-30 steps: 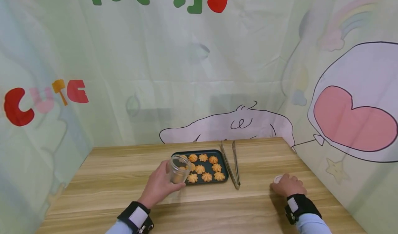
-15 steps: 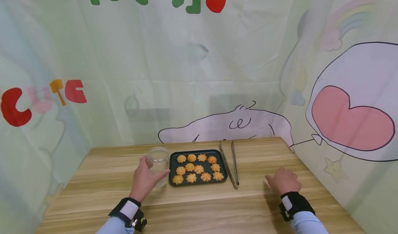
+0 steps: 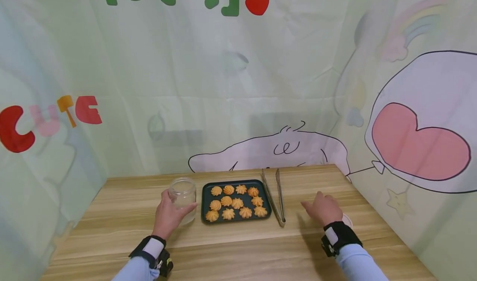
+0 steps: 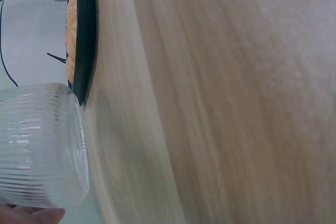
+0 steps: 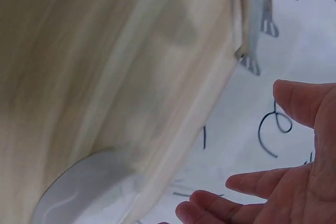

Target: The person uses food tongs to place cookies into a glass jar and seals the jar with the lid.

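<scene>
My left hand [image 3: 169, 214] grips a clear ribbed glass jar [image 3: 184, 196] from its left side, thumb at the front. The jar is upright and has no lid on it; its base is low over the table, and I cannot tell whether it touches. Just right of the jar lies a dark tray [image 3: 247, 197] with several piped golden cookies [image 3: 237, 203]. My right hand [image 3: 326, 208] is over the table with fingers spread and nothing in them. Metal tongs [image 3: 282, 221] lie between it and the tray. A round white lid [image 5: 89, 192] rests on the table beside my right wrist.
A wooden table [image 3: 238, 256] carries everything. Printed fabric backdrop [image 3: 167, 86] rises along the table's back and sides, close behind the tray and tongs.
The jar in my left hand has moved left from over the tray to beside it. My right hand has come off the lid and shifted left toward the tongs.
</scene>
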`<state>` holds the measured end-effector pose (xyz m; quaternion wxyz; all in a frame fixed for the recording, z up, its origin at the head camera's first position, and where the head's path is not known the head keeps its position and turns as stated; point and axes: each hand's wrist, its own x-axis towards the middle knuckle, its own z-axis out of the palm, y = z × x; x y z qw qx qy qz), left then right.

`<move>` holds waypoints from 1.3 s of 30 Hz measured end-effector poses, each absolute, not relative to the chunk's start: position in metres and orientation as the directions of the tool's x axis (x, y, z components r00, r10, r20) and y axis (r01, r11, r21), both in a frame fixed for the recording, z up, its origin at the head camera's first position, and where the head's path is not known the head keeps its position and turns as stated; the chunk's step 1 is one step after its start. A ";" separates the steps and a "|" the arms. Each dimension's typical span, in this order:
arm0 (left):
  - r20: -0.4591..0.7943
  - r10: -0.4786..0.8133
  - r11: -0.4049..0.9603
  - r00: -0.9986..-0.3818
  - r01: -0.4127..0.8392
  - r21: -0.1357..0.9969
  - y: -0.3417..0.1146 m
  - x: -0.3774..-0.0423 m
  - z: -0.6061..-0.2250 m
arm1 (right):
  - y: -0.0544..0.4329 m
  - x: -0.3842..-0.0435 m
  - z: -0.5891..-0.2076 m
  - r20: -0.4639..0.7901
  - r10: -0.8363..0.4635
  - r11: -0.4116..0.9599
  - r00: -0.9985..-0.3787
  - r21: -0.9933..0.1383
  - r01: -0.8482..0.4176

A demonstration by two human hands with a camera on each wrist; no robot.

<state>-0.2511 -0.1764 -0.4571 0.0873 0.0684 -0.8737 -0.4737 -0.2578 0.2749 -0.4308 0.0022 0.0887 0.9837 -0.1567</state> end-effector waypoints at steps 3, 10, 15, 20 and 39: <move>0.076 -0.197 0.533 -0.977 -0.042 0.845 -0.177 -0.251 -0.460 | 0.263 -0.260 -0.428 -0.028 0.142 0.941 -0.989 -0.306 0.144; 0.073 -0.201 0.526 -0.977 -0.045 0.849 -0.178 -0.250 -0.469 | 0.241 -0.267 -0.426 -0.041 0.080 0.942 -0.996 -0.324 0.089; 0.076 -0.211 0.504 -0.975 -0.042 0.863 -0.179 -0.249 -0.471 | 0.228 -0.274 -0.427 -0.064 0.025 0.925 -0.998 -0.378 0.047; 0.069 -0.218 0.481 -0.974 -0.046 0.876 -0.180 -0.248 -0.474 | 0.216 -0.281 -0.430 -0.071 -0.012 0.915 -0.997 -0.403 0.018; 0.041 -0.124 0.537 -0.991 -0.032 0.843 -0.191 -0.242 -0.464 | 0.201 -0.283 -0.445 -0.067 -0.057 0.926 -0.996 -0.377 -0.028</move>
